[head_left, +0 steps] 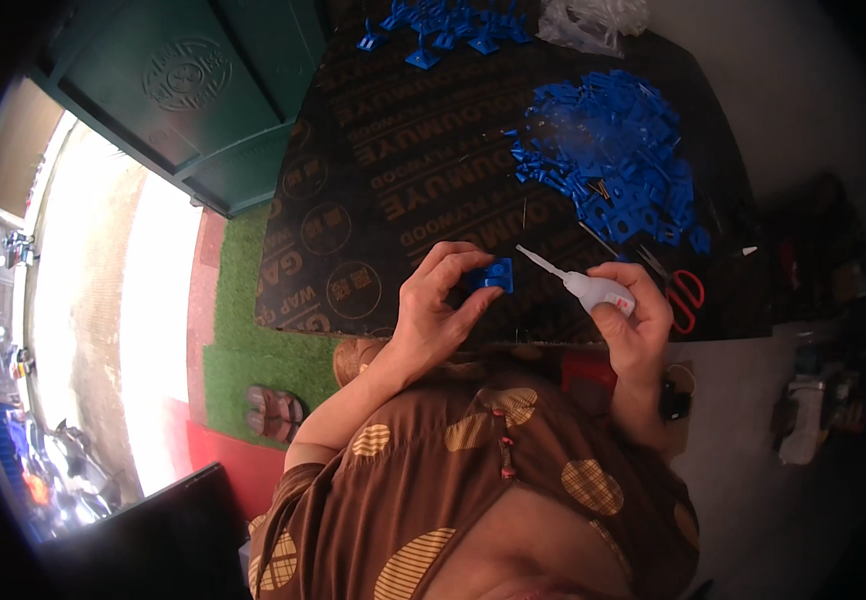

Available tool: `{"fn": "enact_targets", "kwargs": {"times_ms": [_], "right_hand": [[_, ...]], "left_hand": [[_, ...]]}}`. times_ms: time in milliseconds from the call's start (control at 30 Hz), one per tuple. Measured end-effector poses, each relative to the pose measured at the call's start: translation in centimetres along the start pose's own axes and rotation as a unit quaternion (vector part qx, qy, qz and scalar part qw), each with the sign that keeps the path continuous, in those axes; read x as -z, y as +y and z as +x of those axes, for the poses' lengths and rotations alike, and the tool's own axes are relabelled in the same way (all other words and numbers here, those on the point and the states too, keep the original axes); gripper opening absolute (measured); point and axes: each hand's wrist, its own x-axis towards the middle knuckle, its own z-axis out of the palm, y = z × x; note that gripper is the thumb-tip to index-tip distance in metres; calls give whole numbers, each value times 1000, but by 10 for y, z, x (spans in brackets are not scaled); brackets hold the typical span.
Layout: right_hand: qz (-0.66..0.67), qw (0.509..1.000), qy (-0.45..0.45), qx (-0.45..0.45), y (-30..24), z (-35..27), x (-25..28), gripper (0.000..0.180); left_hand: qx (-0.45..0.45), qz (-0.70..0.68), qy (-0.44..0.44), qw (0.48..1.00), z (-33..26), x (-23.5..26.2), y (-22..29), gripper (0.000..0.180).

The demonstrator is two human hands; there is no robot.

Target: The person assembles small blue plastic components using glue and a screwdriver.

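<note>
Between the thumb and fingers of my left hand (pixel 433 305) is a small blue plastic part (pixel 498 274), held near the front edge of the dark table. My right hand (pixel 638 315) grips a white squeeze bottle (pixel 593 291) with a long thin nozzle. The nozzle tip points up and left, a short way to the right of the blue part and apart from it. Just right of my right hand lies a pair of scissors with red handles (pixel 688 300). My fingers hide some of the blue part and some of the bottle.
A big heap of blue plastic pieces (pixel 613 150) covers the table's right side. Several blue assembled parts (pixel 443 25) stand at the far edge, beside a clear plastic bag (pixel 593 22). The printed plywood tabletop (pixel 353 200) ends close to my body. A green door (pixel 178 85) stands at left.
</note>
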Motion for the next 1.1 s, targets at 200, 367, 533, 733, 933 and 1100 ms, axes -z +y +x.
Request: {"fn": "enact_targets", "kwargs": {"times_ms": [200,367,533,733,933,1100], "right_hand": [[450,868,96,-187,29,-17,-13,50],[597,767,63,-226,43,-28,-8,40],[600,786,65,-133,46,-26,-4,40],[527,835,126,-95,31,-36,22,37],[219,927,303,-39,37,-50,79,22],[-15,906,409,-108,67,-52,146,20]], "left_hand": [[23,13,-16,1000,2,-1,6,30],[24,31,-24,999,3,-6,7,28],[-34,147,-21,988,8,-7,8,31],[37,126,15,991,1,-6,5,28],[43,110,10,993,2,-6,-1,26],[24,202,-11,979,4,-4,1,27]]}}
